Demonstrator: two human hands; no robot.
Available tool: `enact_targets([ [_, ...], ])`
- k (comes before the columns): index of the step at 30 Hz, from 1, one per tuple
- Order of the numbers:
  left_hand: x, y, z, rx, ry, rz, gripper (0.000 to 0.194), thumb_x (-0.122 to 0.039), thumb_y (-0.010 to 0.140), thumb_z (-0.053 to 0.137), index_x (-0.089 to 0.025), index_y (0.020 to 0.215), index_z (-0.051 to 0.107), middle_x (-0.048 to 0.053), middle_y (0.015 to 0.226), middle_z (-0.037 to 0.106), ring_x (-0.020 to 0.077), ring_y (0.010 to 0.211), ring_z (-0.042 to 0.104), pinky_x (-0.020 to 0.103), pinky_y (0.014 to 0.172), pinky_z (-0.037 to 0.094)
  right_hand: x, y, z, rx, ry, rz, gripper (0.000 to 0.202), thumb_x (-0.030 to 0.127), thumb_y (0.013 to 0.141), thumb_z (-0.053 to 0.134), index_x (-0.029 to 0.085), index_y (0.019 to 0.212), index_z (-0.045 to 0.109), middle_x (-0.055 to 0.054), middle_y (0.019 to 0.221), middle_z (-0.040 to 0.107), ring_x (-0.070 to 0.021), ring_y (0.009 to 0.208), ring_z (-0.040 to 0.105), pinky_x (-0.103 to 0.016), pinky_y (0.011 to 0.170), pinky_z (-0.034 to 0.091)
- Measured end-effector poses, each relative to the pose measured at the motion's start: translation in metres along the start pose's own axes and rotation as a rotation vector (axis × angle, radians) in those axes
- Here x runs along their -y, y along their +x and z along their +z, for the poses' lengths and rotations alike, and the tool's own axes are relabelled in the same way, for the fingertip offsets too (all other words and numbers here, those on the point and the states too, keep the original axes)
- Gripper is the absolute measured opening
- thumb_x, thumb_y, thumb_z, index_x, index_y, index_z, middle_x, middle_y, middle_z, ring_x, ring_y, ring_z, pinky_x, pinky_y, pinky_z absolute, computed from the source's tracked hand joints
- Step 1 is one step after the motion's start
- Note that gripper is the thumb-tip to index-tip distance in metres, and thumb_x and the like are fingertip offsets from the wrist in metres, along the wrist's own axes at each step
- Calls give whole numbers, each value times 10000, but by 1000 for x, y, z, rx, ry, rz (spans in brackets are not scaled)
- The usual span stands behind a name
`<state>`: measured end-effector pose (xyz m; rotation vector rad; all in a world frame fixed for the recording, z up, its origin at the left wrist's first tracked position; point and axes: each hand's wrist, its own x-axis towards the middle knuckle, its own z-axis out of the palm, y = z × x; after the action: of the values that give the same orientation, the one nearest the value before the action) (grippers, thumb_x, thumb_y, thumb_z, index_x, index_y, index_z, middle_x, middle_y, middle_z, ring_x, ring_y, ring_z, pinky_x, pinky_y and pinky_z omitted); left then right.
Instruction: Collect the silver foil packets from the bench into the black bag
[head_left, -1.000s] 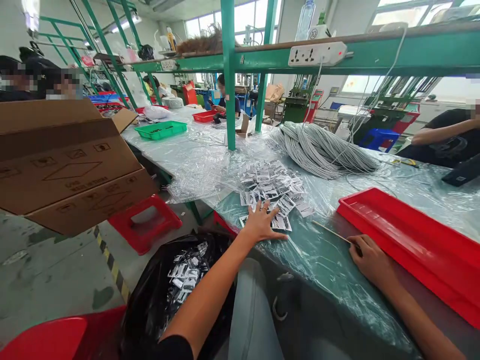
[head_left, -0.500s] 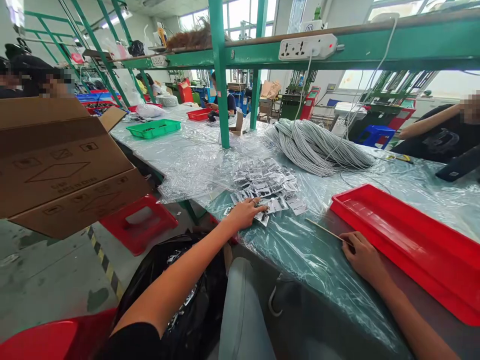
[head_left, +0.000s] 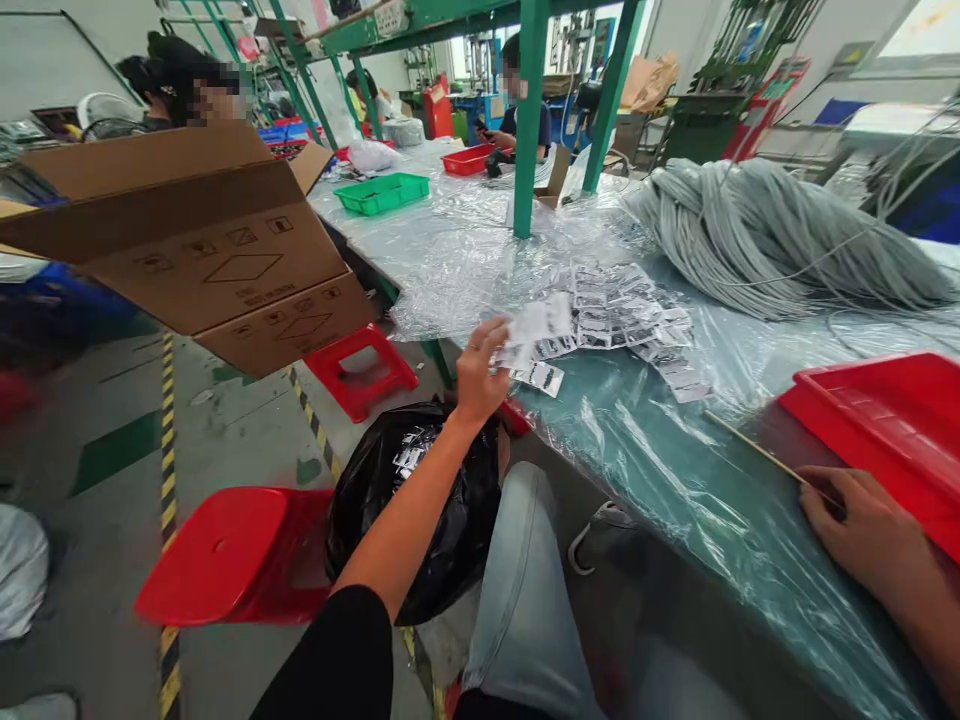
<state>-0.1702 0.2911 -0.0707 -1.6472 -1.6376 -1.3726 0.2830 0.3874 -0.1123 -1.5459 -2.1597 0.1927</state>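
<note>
My left hand [head_left: 482, 372] is closed on a small printed bag [head_left: 538, 328], smeared by motion, just above the table's near edge; whether it is one bag or more I cannot tell. Beside it lies a spread pile of similar flat white-and-black printed bags [head_left: 626, 308]. A loose one [head_left: 541, 377] rests right under the held one. Below my left forearm a black plastic sack [head_left: 420, 500] stands wide, with several of the same bags inside. My right hand [head_left: 862, 515] rests on the plastic-covered table [head_left: 622, 410], fingers pinched round the end of a thin pale stick [head_left: 750, 445].
A red tray [head_left: 885, 410] lies beyond my right hand. Behind the pile are a coil of grey cable [head_left: 780, 235] and a green post [head_left: 529, 130]. A cardboard box [head_left: 247, 255] and red stools [head_left: 225, 555] are at left. Other people sit farther off.
My left hand has lifted from the pile with a printed bag and moved toward the table edge. The view has swung left and down. My right hand still holds the stick.
</note>
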Motion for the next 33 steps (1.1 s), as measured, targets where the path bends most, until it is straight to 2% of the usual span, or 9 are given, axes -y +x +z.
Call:
enact_targets([
  [3, 23, -58, -57, -154, 118, -213, 391, -187, 873, 517, -200, 1261, 563, 98, 1262, 628, 211, 1200, 571, 352, 1054, 440, 7, 1, -4, 30, -11, 58, 311, 468, 678, 417, 240, 838, 556, -160, 946, 664, -334, 851, 665, -498, 824, 528],
  [6, 54, -143, -95, 0, 304, -637, 446, -176, 844, 497, -176, 1289, 536, 132, 1279, 603, 249, 1237, 542, 410, 1100, 398, 14, 3, -6, 54, -38, 99, 311, 474, 630, 403, 250, 807, 526, -176, 961, 667, -356, 903, 666, -515, 857, 524],
  [10, 83, -234, -101, 308, 445, -1049, 482, -263, 752, 655, -139, 1211, 577, 228, 1367, 512, 379, 1322, 463, 564, 1066, 397, 17, 5, -6, 58, -59, 131, 324, 478, 606, 386, 255, 807, 510, -175, 970, 668, -366, 911, 669, -526, 867, 525],
  [12, 86, -259, -95, 374, 481, -1143, 562, -326, 685, 738, -118, 1184, 586, 286, 1392, 463, 474, 1339, 407, 674, 999, 388, 15, 4, -5, 45, -59, 111, 329, 484, 616, 385, 258, 819, 511, -168, 963, 670, -369, 912, 669, -527, 853, 528],
  [15, 80, -276, -89, 443, 498, -1184, 554, -297, 709, 703, -127, 1218, 563, 277, 1423, 442, 448, 1360, 391, 649, 1024, 385, 11, 2, -3, 23, -40, 64, 332, 492, 644, 382, 258, 840, 512, -161, 936, 669, -365, 879, 667, -522, 845, 525],
  [20, 55, -247, -79, 400, 455, -1027, 425, -297, 860, 520, -85, 1227, 545, 257, 1391, 447, 367, 1339, 438, 533, 1087, 398, 11, 1, 2, 5, 9, -10, 298, 472, 714, 375, 247, 862, 502, -160, 906, 655, -345, 865, 660, -503, 857, 517],
  [25, 0, -130, -34, 96, 232, -378, 554, -424, 864, 617, -206, 1353, 473, 163, 1438, 391, 305, 1368, 411, 502, 1146, 355, 12, 5, 4, -15, 58, -30, 253, 423, 727, 419, 232, 856, 521, -128, 862, 658, -295, 798, 661, -453, 821, 535],
  [29, -32, -43, 16, 428, 238, -106, 541, -447, 856, 630, -277, 1360, 532, 149, 1513, 361, 396, 1426, 311, 632, 1137, 287, 11, 2, 2, 6, 94, -20, 282, 434, 764, 418, 211, 870, 554, -137, 898, 665, -287, 809, 667, -440, 825, 535],
  [33, -34, -29, 17, 578, 277, -63, 402, -344, 866, 588, -258, 1256, 630, 132, 1370, 544, 357, 1300, 473, 566, 1100, 375, 10, -1, 1, 15, 155, -32, 274, 429, 791, 441, 203, 880, 569, -128, 904, 666, -268, 781, 669, -408, 788, 545],
])
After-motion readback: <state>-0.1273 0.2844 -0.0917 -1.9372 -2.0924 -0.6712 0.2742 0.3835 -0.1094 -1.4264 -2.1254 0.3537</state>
